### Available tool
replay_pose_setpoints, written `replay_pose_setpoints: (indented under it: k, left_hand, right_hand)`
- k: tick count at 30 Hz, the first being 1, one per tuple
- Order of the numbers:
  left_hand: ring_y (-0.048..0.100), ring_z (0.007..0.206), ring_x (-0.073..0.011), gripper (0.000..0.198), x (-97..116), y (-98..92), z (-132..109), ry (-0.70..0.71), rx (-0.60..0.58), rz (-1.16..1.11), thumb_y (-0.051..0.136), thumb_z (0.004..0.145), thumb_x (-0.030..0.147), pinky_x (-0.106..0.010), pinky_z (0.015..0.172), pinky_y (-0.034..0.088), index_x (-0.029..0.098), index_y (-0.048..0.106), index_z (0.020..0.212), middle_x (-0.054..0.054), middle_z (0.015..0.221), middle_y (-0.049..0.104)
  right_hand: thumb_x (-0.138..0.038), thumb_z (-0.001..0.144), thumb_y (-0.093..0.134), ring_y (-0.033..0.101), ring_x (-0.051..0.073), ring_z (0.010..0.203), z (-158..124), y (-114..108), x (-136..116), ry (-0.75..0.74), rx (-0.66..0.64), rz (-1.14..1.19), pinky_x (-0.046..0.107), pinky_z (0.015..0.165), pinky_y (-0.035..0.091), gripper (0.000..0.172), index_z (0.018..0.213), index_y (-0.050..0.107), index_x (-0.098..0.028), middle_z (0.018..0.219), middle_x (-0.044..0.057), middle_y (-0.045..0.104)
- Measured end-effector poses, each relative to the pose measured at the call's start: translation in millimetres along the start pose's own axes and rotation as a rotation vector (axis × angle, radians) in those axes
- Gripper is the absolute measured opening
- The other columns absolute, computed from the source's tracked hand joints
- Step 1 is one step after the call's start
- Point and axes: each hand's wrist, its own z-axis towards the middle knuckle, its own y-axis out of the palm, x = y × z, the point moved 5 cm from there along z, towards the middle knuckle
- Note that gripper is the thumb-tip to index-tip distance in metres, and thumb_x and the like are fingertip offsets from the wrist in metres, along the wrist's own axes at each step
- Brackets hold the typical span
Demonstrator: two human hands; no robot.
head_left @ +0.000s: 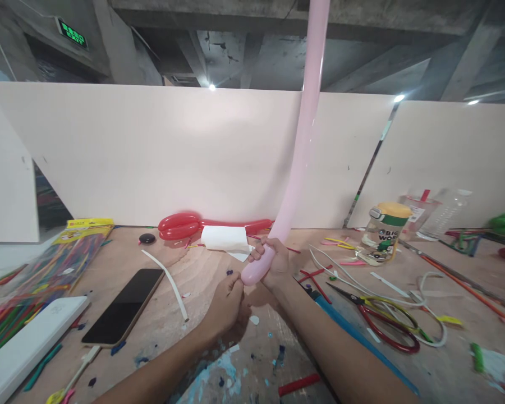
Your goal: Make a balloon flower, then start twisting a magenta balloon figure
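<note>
A long pink modelling balloon (302, 146) rises from my hands past the top of the head view. My right hand (276, 259) is wrapped round it a little above its lower end. At that rounded lower end, my left hand (230, 294) pinches the tip between thumb and fingers. Behind my hands lie a red twisted balloon (180, 226) and a white sheet of paper (224, 238), partly curled. Both forearms reach in from the bottom of the view.
To the left are a phone (124, 307), a white power bank (37, 342) and a bag of balloons (73, 252). On the right lie scissors (387, 322), a white cable (444, 331), a blue balloon (362, 342) and a yellow-lidded bottle (381, 238). A white board (185, 157) stands behind.
</note>
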Motion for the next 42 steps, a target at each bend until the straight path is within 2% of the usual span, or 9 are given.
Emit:
replay_pose_setpoints:
  k: [21, 24, 28, 32, 36, 42]
  left_hand:
    - [0.037, 0.051, -0.011, 0.018, 2.1, 2.3, -0.2, 0.012, -0.017, 0.048, 0.036, 0.08, 0.025, -0.024, 0.05, 0.026, 0.019, 0.041, 0.063, 0.004, 0.054, 0.04]
    - [0.037, 0.051, -0.0108, 0.02, 2.6, -2.5, 1.6, 0.015, 0.021, 0.039, 0.037, 0.082, 0.026, -0.024, 0.049, 0.026, 0.019, 0.042, 0.063, 0.004, 0.054, 0.039]
    - [0.032, 0.045, -0.009, 0.02, -1.0, -13.2, 7.1, -0.042, 0.111, -0.111, 0.038, 0.083, 0.028, -0.022, 0.044, 0.023, 0.019, 0.042, 0.066, 0.006, 0.052, 0.036]
    - [0.026, 0.039, -0.0075, 0.021, -5.8, -15.1, 11.7, -0.113, 0.13, -0.285, 0.038, 0.083, 0.032, -0.02, 0.039, 0.018, 0.02, 0.039, 0.066, 0.008, 0.049, 0.032]
    - [0.026, 0.039, -0.0066, 0.019, -4.5, -12.0, 10.2, -0.134, 0.135, -0.34, 0.041, 0.081, 0.033, -0.019, 0.038, 0.017, 0.02, 0.041, 0.067, 0.008, 0.048, 0.033]
    - [0.025, 0.04, -0.0065, 0.02, -1.3, -10.9, 7.6, -0.117, 0.121, -0.282, 0.042, 0.08, 0.033, -0.019, 0.039, 0.019, 0.019, 0.043, 0.066, 0.007, 0.049, 0.034]
  right_hand:
    - [-0.024, 0.061, 0.06, 0.037, 0.007, 0.039, 3.1, -1.8, 1.8, 0.018, -0.039, -0.032, 0.022, 0.045, 0.037, 0.013, 0.06, 0.048, -0.02, 0.042, -0.008, 0.041]
    - [-0.025, 0.062, 0.067, 0.047, 0.01, 0.046, 1.7, -1.3, 4.7, 0.034, -0.05, -0.082, 0.025, 0.051, 0.042, 0.014, 0.068, 0.055, -0.019, 0.049, -0.005, 0.052]
    - [-0.032, 0.064, 0.076, 0.062, 0.018, 0.07, -1.6, -1.7, 13.8, 0.1, -0.12, -0.264, 0.03, 0.067, 0.048, 0.032, 0.088, 0.063, -0.016, 0.072, 0.004, 0.067]
    - [-0.047, 0.066, 0.075, 0.064, 0.021, 0.085, -1.6, -3.6, 23.3, 0.139, -0.256, -0.467, 0.036, 0.079, 0.047, 0.045, 0.095, 0.064, -0.015, 0.088, 0.008, 0.069]
    - [-0.054, 0.067, 0.072, 0.064, 0.023, 0.087, 0.7, -5.2, 26.1, 0.111, -0.275, -0.503, 0.038, 0.082, 0.047, 0.048, 0.093, 0.065, -0.015, 0.088, 0.011, 0.07]
    - [-0.057, 0.073, 0.065, 0.064, 0.023, 0.086, -3.3, 1.0, 19.8, -0.001, -0.282, -0.642, 0.037, 0.082, 0.047, 0.046, 0.089, 0.07, -0.013, 0.091, 0.012, 0.071]
